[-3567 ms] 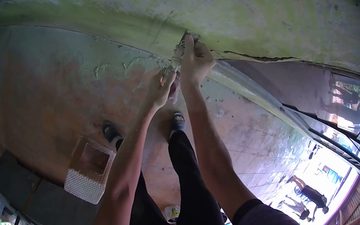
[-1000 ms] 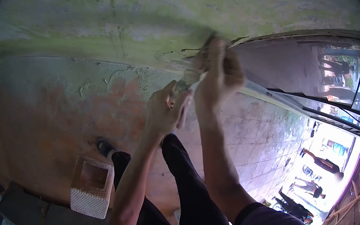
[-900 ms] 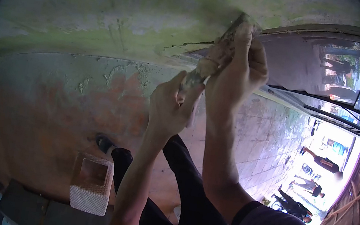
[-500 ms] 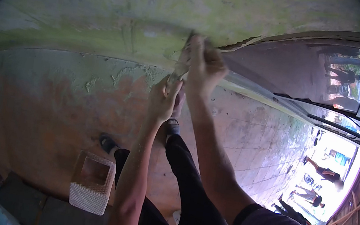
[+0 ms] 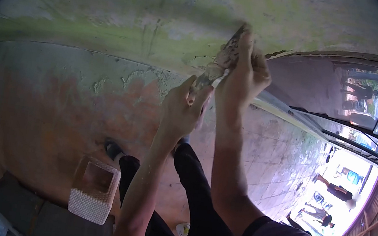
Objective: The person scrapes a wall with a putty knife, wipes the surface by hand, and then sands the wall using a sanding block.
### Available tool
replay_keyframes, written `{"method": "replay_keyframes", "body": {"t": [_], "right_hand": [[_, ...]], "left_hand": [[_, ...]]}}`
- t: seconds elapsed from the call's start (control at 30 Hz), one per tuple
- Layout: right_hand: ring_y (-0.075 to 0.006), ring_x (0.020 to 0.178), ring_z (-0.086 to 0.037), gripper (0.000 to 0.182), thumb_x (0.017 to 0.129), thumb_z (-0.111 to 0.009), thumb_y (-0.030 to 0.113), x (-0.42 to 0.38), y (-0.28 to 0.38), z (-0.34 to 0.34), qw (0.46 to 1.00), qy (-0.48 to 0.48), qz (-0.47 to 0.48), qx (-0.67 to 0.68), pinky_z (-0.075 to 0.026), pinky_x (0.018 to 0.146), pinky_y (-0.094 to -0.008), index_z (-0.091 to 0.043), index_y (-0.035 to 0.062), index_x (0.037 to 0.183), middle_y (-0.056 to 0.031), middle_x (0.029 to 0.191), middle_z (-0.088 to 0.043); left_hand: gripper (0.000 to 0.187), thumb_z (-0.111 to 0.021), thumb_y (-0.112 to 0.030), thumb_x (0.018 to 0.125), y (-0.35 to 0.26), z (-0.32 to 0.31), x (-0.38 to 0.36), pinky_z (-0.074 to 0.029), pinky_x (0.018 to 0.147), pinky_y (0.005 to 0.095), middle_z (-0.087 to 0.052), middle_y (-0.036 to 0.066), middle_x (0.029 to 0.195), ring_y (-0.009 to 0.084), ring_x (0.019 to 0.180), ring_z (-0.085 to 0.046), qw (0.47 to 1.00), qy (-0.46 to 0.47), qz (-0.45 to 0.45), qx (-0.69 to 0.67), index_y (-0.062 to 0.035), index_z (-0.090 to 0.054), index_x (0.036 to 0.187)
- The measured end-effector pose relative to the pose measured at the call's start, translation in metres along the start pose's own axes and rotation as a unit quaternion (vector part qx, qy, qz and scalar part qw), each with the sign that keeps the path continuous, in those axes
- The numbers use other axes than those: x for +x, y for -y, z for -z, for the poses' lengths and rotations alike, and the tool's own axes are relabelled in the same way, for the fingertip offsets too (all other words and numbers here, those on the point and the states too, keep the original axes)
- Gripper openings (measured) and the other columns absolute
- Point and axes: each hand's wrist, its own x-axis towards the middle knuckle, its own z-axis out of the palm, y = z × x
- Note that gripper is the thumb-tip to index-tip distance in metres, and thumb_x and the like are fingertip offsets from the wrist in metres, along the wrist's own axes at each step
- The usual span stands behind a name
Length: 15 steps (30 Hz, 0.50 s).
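A flat, dirt-smeared scraper [image 5: 228, 54] slants up against the patchy green wall [image 5: 92, 14]. My right hand [image 5: 244, 80] is closed on its upper part, thumb along the blade near the wall. Lower down, my left hand [image 5: 183, 107] wraps around the near end, with the thumb pressed on it. Between the hands, part of the scraper shows; my fingers hide the rest. Pale scrapings [image 5: 130, 77] lie on the floor along the foot of the wall.
A white woven-pattern plastic stool [image 5: 91, 205] stands on the reddish floor [image 5: 57, 105] by my feet. To the right is a dark glass window [image 5: 359, 92] with reflections. Several people, including a person in dark clothes [image 5: 339, 191], are in the bright opening beyond.
Both hands and the scraper have moved right along the wall, the right hand farther than the left. The view has shifted slightly.
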Motion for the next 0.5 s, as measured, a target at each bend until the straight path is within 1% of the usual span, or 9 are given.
{"method": "replay_keyframes", "body": {"t": [0.03, 0.07, 0.13, 0.2, 0.27, 0.3, 0.4, 0.43, 0.5], "right_hand": [[-0.0041, 0.056, -0.044, 0.019, 0.088, -0.077, 0.015, 0.002, -0.012, 0.007, 0.995, 0.002, 0.028, -0.097, -0.033, 0.053, -0.0245, -0.071, 0.0033, 0.075, 0.0026, 0.062, -0.060], [-0.0045, 0.056, -0.046, 0.019, 0.089, -0.077, 0.015, 0.004, -0.024, 0.012, 0.993, 0.006, 0.026, -0.114, -0.035, 0.053, -0.0248, -0.071, 0.0029, 0.076, 0.0023, 0.063, -0.060], [-0.0053, 0.056, -0.049, 0.019, 0.090, -0.076, 0.016, -0.001, -0.026, 0.009, 0.988, 0.010, 0.015, -0.157, -0.038, 0.053, -0.0252, -0.071, 0.0021, 0.078, 0.0016, 0.063, -0.061], [-0.0067, 0.060, -0.057, 0.022, 0.092, -0.074, 0.020, 0.007, -0.007, 0.009, 0.997, 0.033, 0.017, -0.071, -0.047, 0.057, -0.0264, -0.071, 0.0015, 0.080, -0.0004, 0.065, -0.063], [-0.0073, 0.063, -0.060, 0.022, 0.092, -0.074, 0.021, 0.003, 0.031, -0.001, 0.999, 0.035, -0.016, 0.000, -0.049, 0.059, -0.0272, -0.073, 0.0004, 0.084, -0.0014, 0.066, -0.064], [-0.0075, 0.062, -0.059, 0.022, 0.093, -0.073, 0.019, 0.001, 0.025, -0.003, 0.999, 0.031, 0.006, -0.006, -0.048, 0.058, -0.0257, -0.072, -0.0006, 0.084, -0.0019, 0.066, -0.064], [-0.0090, 0.059, -0.059, 0.023, 0.094, -0.071, 0.018, 0.004, 0.002, 0.006, 0.981, 0.028, 0.006, -0.193, -0.046, 0.055, -0.0240, -0.070, -0.0001, 0.080, -0.0028, 0.066, -0.064], [-0.0083, 0.058, -0.058, 0.025, 0.094, -0.071, 0.018, 0.007, 0.004, 0.007, 0.977, 0.038, 0.054, -0.203, -0.045, 0.054, -0.0242, -0.069, 0.0009, 0.077, -0.0025, 0.066, -0.064], [-0.0046, 0.057, -0.048, 0.027, 0.092, -0.074, 0.021, 0.013, 0.022, 0.000, 0.995, 0.046, 0.048, -0.071, -0.036, 0.053, -0.0237, -0.070, 0.0009, 0.073, 0.0016, 0.063, -0.059]], "left_hand": [[0.047, -0.058, -0.047, 0.094, 0.009, -0.003, 0.001, -0.049, 0.063, 0.0501, -0.066, 0.024, 0.074, 0.0453, 0.072, -0.066, 1.000, 0.002, 0.015, -0.012, -0.0009, -0.063, 0.101], [0.047, -0.059, -0.047, 0.094, 0.026, -0.009, 0.003, -0.049, 0.063, 0.0501, -0.066, 0.024, 0.074, 0.0451, 0.073, -0.066, 0.999, 0.003, 0.025, -0.023, -0.0010, -0.063, 0.101], [0.047, -0.059, -0.047, 0.094, 0.018, -0.005, 0.000, -0.049, 0.063, 0.0500, -0.065, 0.024, 0.073, 0.0449, 0.072, -0.066, 0.999, 0.010, 0.024, -0.032, -0.0012, -0.063, 0.100], [0.046, -0.059, -0.048, 0.094, 0.006, -0.001, -0.004, -0.049, 0.063, 0.0496, -0.065, 0.023, 0.072, 0.0449, 0.071, -0.066, 0.999, 0.013, -0.010, -0.029, -0.0016, -0.063, 0.099], [0.046, -0.059, -0.047, 0.094, -0.012, -0.002, -0.003, -0.049, 0.062, 0.0494, -0.064, 0.022, 0.069, 0.0449, 0.069, -0.065, 1.000, 0.003, 0.002, -0.013, -0.0023, -0.063, 0.098], [0.045, -0.059, -0.047, 0.094, -0.018, -0.003, -0.001, -0.049, 0.062, 0.0493, -0.064, 0.021, 0.067, 0.0448, 0.068, -0.065, 1.000, -0.005, 0.002, -0.003, -0.0026, -0.063, 0.097], [0.045, -0.060, -0.047, 0.094, -0.006, -0.007, 0.003, -0.049, 0.061, 0.0488, -0.062, 0.021, 0.066, 0.0442, 0.067, -0.065, 0.997, 0.004, 0.019, -0.068, -0.0027, -0.063, 0.099], [0.045, -0.060, -0.047, 0.094, -0.010, -0.007, 0.000, -0.048, 0.061, 0.0486, -0.062, 0.022, 0.066, 0.0438, 0.067, -0.065, 0.998, 0.002, 0.007, -0.056, -0.0025, -0.063, 0.099], [0.044, -0.060, -0.046, 0.094, -0.019, -0.004, -0.005, -0.048, 0.060, 0.0483, -0.062, 0.022, 0.067, 0.0430, 0.067, -0.065, 0.999, -0.005, -0.015, -0.030, -0.0022, -0.064, 0.100]]}}
